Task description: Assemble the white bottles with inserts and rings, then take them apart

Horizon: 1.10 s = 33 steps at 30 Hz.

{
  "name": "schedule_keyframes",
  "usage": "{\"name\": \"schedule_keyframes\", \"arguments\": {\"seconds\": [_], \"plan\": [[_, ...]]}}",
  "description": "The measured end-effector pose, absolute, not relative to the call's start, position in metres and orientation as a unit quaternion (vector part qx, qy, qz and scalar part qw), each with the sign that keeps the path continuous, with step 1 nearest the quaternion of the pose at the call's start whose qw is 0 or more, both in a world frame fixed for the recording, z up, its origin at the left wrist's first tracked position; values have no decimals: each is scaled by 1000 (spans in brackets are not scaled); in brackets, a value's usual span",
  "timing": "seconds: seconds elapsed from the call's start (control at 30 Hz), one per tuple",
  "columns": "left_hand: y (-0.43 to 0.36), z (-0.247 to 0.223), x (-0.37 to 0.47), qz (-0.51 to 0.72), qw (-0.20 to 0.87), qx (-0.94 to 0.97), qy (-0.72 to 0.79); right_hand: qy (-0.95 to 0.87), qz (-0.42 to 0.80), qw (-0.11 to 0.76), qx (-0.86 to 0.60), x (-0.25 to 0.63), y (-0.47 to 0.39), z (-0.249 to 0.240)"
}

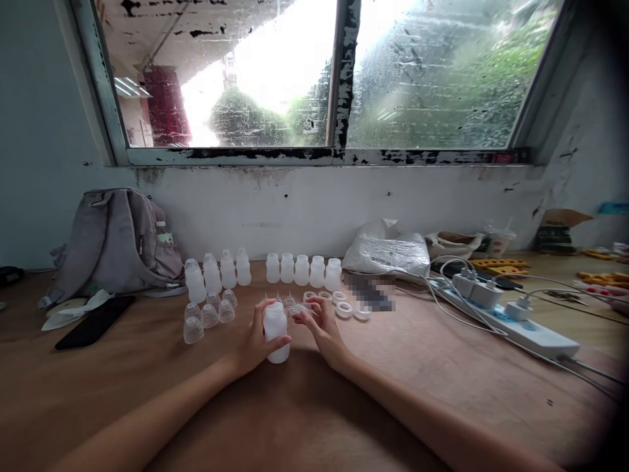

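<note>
Grasping a frosted white plastic bottle with a narrower neck [276, 328] in the left hand [253, 346], upright, just to the left of the right hand [328, 334] and close above or on the brown wooden tabletop [295, 419]. Wrapping the bottle from its left side, thumb laid across the front. Curling the right fingers and thumb around a small clear plastic piece [298, 309]; too small to tell whether pinched or only just beside the fingertips. Reaching forward with both bare forearms, slanted inward from the lower corners. Facing, beyond the hands, a row of five waisted, frosted white plastic bottles [302, 270]; to the left, four frosted bottles topped with clear domes [228, 272] and, nearer, a cluster of clear, smooth, dome-shaped plastic caps [209, 316]. Having beside the right hand several flat, translucent white plastic rings [344, 309], some touching or overlapping.
</note>
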<state>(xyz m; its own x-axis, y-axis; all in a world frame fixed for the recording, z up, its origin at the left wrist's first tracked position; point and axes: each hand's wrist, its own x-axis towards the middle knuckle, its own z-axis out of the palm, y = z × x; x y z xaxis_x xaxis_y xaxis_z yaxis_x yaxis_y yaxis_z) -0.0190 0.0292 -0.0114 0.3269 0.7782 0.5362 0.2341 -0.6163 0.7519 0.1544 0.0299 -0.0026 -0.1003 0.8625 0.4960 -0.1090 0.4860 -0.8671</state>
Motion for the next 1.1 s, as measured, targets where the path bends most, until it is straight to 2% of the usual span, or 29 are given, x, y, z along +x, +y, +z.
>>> {"name": "schedule_keyframes", "arguments": {"seconds": [0.17,0.33,0.43,0.67,1.1], "plan": [[28,-6,-19,365,386,775,343,-652,306,632,-285,146,15,-3],[26,1,-18,371,337,798,336,-713,231,602,-274,144,9,1],[26,1,-17,382,357,783,337,-750,204,560,-286,147,9,10],[26,0,-17,383,435,753,313,-787,240,497,-275,154,8,32],[24,2,-19,365,446,766,283,-860,272,356,-244,163,15,65]]}}
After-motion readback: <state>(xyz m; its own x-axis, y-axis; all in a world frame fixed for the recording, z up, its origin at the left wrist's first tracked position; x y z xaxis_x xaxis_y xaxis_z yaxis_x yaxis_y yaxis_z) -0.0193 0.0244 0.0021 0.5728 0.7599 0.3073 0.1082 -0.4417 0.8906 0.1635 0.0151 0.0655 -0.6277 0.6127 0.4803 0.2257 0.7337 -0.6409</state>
